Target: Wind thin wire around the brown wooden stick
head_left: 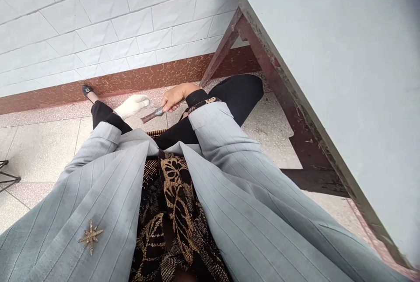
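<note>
My left hand [131,106] wears a white glove. Its fingers reach out to the right, and nothing shows in them. Just right of it, my bare right hand [176,96] is closed around a brown-handled tool [152,116]. Grey wrapping like wire or cord circles the tool where it meets my fingers. Its brown end points left and slightly toward me, a short gap from the glove. My fingers hide the tool's other end, so I cannot tell its kind. Both hands are over my lap, above the black trousers [238,98].
A pale table top [354,76] on a dark brown frame [262,54] rises close on my right. White wall tiles [138,24] with a brown skirting [144,81] stand ahead. Thin black metal legs [9,180] stand on the tiled floor [46,142] at left.
</note>
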Demonstrator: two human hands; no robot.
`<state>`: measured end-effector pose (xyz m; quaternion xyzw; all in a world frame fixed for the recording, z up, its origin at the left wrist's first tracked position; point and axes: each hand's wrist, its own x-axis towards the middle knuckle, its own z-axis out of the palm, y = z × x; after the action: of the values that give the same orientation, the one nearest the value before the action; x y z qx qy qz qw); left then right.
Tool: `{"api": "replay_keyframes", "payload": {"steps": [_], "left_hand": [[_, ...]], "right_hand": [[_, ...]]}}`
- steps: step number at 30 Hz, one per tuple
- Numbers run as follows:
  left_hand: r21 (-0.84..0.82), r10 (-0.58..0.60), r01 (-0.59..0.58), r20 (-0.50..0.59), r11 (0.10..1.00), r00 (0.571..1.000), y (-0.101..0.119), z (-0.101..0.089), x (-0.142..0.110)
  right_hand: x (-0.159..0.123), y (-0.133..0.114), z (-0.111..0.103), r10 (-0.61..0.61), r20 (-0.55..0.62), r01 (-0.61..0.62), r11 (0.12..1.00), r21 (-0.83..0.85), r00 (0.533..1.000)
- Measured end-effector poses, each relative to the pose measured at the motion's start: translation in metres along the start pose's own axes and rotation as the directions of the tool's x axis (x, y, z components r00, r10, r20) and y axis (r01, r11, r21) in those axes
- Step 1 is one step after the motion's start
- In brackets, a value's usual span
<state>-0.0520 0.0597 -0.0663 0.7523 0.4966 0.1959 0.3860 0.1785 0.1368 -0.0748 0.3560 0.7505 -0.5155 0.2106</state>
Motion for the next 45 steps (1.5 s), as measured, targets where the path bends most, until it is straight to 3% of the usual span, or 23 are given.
{"api": "replay_keyframes", "payload": {"steps": [3, 6, 8, 10, 13, 15, 18, 21, 23, 28, 31, 36, 40, 45], "left_hand": [[-0.137, -0.043, 0.04, -0.015, 0.99, 0.999, -0.006, 0.001, 0.003], [-0.313, -0.08, 0.087, 0.036, 0.946, 0.996, -0.018, 0.009, 0.006], [-0.417, -0.071, 0.088, 0.058, 0.905, 0.996, -0.026, 0.018, 0.007], [-0.483, -0.022, 0.044, 0.049, 0.875, 0.999, -0.031, 0.026, 0.005], [-0.526, 0.033, 0.015, 0.081, 0.85, 0.996, -0.032, 0.033, 0.0], [-0.525, 0.035, 0.028, 0.11, 0.85, 0.993, -0.028, 0.034, -0.003], [-0.478, 0.014, 0.051, 0.131, 0.877, 0.991, -0.02, 0.03, -0.005], [-0.379, -0.034, 0.074, 0.112, 0.922, 0.993, -0.012, 0.026, -0.006], [-0.296, -0.08, 0.099, 0.077, 0.95, 0.994, -0.008, 0.024, -0.006], [-0.125, -0.097, 0.097, 0.005, 0.987, 0.995, 0.001, 0.019, -0.004], [-0.004, -0.056, 0.056, -0.005, 0.998, 0.998, 0.006, 0.014, -0.002], [0.155, 0.005, 0.0, -0.032, 0.988, 0.999, 0.011, 0.004, 0.0], [0.152, 0.011, -0.002, -0.058, 0.988, 0.998, 0.015, -0.002, 0.0], [-0.029, -0.032, 0.028, -0.121, 0.999, 0.992, 0.007, 0.001, 0.003]], "right_hand": [[-0.006, -0.004, 0.0, -0.086, 0.04, 0.083, 0.995, 0.06, 0.995], [-0.016, -0.005, -0.001, -0.256, 0.065, 0.242, 0.956, 0.168, 0.965], [-0.022, -0.004, -0.003, -0.37, -0.034, 0.366, 0.896, 0.252, 0.928], [-0.025, -0.001, -0.006, -0.401, -0.252, 0.466, 0.826, 0.316, 0.881], [-0.02, 0.005, -0.011, -0.279, -0.596, 0.571, 0.726, 0.383, 0.753], [-0.012, 0.009, -0.014, -0.148, -0.726, 0.586, 0.706, 0.398, 0.671], [-0.001, 0.013, -0.018, 0.039, -0.761, 0.4, 0.833, 0.383, 0.648], [0.0, 0.01, -0.016, 0.123, -0.735, 0.097, 0.964, 0.249, 0.667], [-0.004, 0.004, -0.013, 0.12, -0.695, -0.049, 0.991, 0.122, 0.708], [-0.008, -0.008, -0.004, 0.099, -0.559, -0.206, 0.97, -0.131, 0.823], [-0.004, -0.009, -0.002, 0.109, -0.461, -0.22, 0.956, -0.194, 0.881], [0.002, -0.003, 0.001, 0.133, -0.168, -0.154, 0.98, -0.123, 0.977], [-0.003, -0.006, 0.004, 0.067, -0.012, -0.068, 0.994, -0.09, 0.998], [-0.019, -0.014, 0.003, -0.118, 0.065, 0.119, 0.993, -0.012, 0.991]]}}
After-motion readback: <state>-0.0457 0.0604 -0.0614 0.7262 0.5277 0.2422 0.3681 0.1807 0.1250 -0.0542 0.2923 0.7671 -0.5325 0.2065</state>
